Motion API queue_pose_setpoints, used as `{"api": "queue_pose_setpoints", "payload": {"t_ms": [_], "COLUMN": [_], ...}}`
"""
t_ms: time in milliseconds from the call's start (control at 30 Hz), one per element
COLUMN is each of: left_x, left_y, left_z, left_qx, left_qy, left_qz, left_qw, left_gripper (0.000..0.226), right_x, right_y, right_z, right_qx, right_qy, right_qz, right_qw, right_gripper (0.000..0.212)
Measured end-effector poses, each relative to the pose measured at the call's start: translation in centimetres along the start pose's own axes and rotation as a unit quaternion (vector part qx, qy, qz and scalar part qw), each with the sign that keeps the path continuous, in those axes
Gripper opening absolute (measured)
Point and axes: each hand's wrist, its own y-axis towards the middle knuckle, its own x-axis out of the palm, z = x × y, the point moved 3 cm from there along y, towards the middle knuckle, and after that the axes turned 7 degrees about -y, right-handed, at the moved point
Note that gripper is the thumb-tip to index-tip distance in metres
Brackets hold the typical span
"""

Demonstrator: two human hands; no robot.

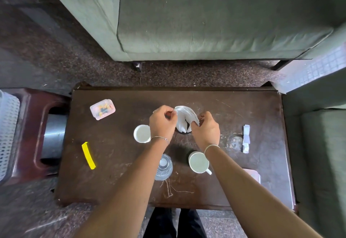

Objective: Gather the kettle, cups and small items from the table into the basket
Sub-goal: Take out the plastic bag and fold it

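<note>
On the dark brown table (243, 191), my left hand (162, 121) and my right hand (206, 129) both pinch a stack of white paper napkins (184, 117) that stands in a dark holder at the table's middle. A white cup (142, 133) sits just left of my left wrist. A white mug with a handle (198, 162) stands under my right wrist. A clear glass (163, 166) is partly hidden by my left forearm. No kettle is visible.
A small clear plastic box (102, 109) with coloured bits lies at the back left, a yellow strip (88, 155) at the left, a white folded packet (246, 138) at the right. A white mesh basket (7, 134) sits on a maroon stool at far left. A grey sofa (206, 22) is behind.
</note>
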Motion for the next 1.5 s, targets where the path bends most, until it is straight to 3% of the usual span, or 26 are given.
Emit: {"api": "queue_pose_setpoints", "payload": {"t_ms": [333, 500, 633, 733, 800, 1033, 1300, 1500], "left_x": [0.7, 0.5, 1.7, 2.2, 2.1, 3.3, 13.9, 22.2], "left_y": [-0.1, -0.6, -1.1, -1.3, -1.4, -1.9, -3.4, -3.8], "left_z": [-0.2, -1.3, -2.9, -2.8, -2.3, 3.4, 12.9, 14.5], "left_qx": [-0.031, -0.128, -0.299, -0.368, -0.371, -0.315, -0.249, -0.227], "left_qy": [-0.047, -0.053, -0.164, -0.267, -0.279, -0.237, -0.159, -0.101], "left_qz": [-0.012, -0.006, -0.070, -0.094, -0.113, -0.151, -0.298, -0.367], "left_qw": [0.998, 0.990, 0.938, 0.886, 0.879, 0.907, 0.908, 0.897], "left_gripper": [0.011, 0.051, 0.058, 0.048, 0.041, 0.035, 0.018, 0.035], "right_x": [0.3, 0.6, 1.3, 2.0, 2.0, -3.1, -14.6, -18.3], "right_y": [0.8, 0.4, 0.1, 0.1, 0.0, -0.5, 4.0, 8.7], "right_z": [0.3, 1.8, 2.8, 2.5, 2.3, 2.4, 8.0, 13.9], "right_qx": [0.045, 0.048, 0.042, 0.035, 0.047, 0.079, 0.117, 0.165], "right_qy": [0.056, 0.059, 0.031, 0.018, 0.029, 0.094, 0.104, 0.057], "right_qz": [-0.046, -0.053, -0.068, -0.112, -0.108, -0.029, 0.060, 0.036], "right_qw": [0.996, 0.996, 0.996, 0.993, 0.993, 0.992, 0.986, 0.984], "right_gripper": [0.029, 0.057, 0.059, 0.044, 0.033, 0.025, 0.019, 0.020]}}
